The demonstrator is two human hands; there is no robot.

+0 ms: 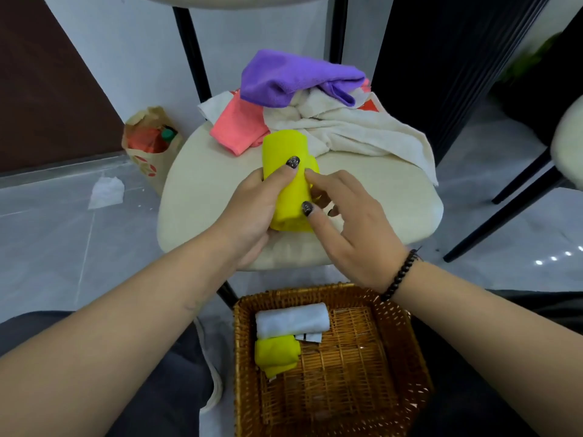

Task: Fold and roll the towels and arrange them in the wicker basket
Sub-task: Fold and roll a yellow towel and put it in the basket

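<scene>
Rolling step: your left hand (252,200) grips yellow towel roll (288,184); right hand (344,222) pinches its edge. Next, judged: seat it in wicker basket (407,335), 6 o'clock.

Yellow towel (288,181): rolled into a cylinder, axis near-to-far, on cream seat, held from both sides. Far on seat, unfolded heap: purple towel (293,78) on top, cream towel (350,130) spread right, pink towel (238,129) left. Wicker basket (400,367) nearest; at its far-left, rolled white towel (291,320) touching rolled yellow towel (277,354).
</scene>
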